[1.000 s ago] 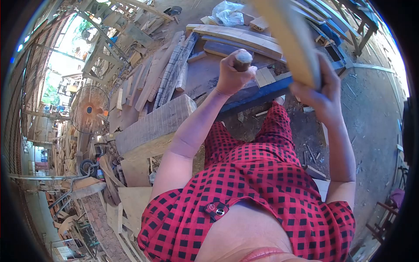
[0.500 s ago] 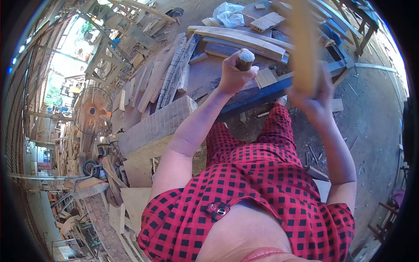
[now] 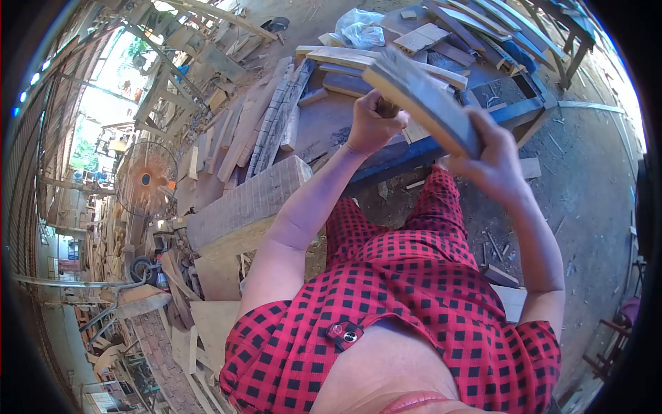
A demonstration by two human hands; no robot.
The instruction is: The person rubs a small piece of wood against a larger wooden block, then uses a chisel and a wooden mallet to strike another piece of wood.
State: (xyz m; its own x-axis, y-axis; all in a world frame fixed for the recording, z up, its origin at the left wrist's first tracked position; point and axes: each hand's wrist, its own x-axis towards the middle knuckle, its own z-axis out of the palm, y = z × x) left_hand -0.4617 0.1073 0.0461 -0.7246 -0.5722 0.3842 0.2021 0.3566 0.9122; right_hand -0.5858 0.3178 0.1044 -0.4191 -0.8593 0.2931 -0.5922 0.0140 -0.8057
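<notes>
My left hand [image 3: 373,125] is wrapped round a short, thick wooden piece [image 3: 387,107], held upright over the bench. Only part of that piece shows, since a wooden board [image 3: 431,107] crosses over its top. The board is blurred by motion, with a dark broad face and a pale edge. My right hand [image 3: 493,159] grips the board's lower right end. Its far end reaches up and left, above my left hand.
Below my hands is a workbench with a blue edge [image 3: 507,114], bearing loose boards [image 3: 345,84] and a plastic bag [image 3: 360,29]. A thick timber beam [image 3: 248,196] lies to the left. A round fan [image 3: 146,179] stands further left.
The board in my right hand has swung from nearly upright down to the left, over the wooden piece. My left hand has stayed nearly in place.
</notes>
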